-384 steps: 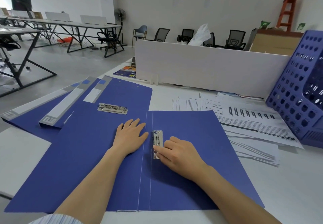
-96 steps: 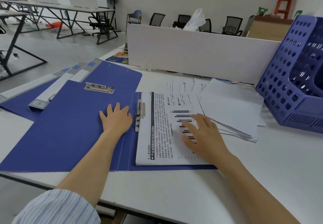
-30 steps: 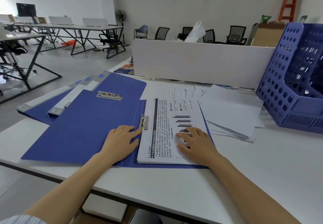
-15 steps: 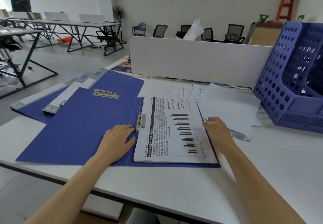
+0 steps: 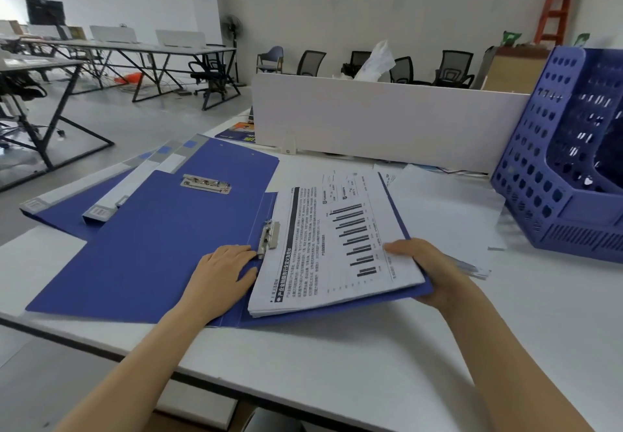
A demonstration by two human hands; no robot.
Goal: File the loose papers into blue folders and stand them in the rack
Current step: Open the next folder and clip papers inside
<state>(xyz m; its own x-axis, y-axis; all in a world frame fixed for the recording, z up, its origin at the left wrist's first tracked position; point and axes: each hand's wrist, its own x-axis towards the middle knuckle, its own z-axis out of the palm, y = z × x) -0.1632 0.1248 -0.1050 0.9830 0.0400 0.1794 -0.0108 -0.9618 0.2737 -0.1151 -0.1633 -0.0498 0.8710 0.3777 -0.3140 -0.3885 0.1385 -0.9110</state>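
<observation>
Folder [image 5: 151, 246] lies open; right hand [image 5: 428, 270] grips its paper-laden flap, left hand [image 5: 219, 273] rests flat

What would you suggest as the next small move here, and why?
Probably swing the right cover over onto the left cover, where the left hand rests: the right hand grips its raised edge and the papers lie on it.
</observation>
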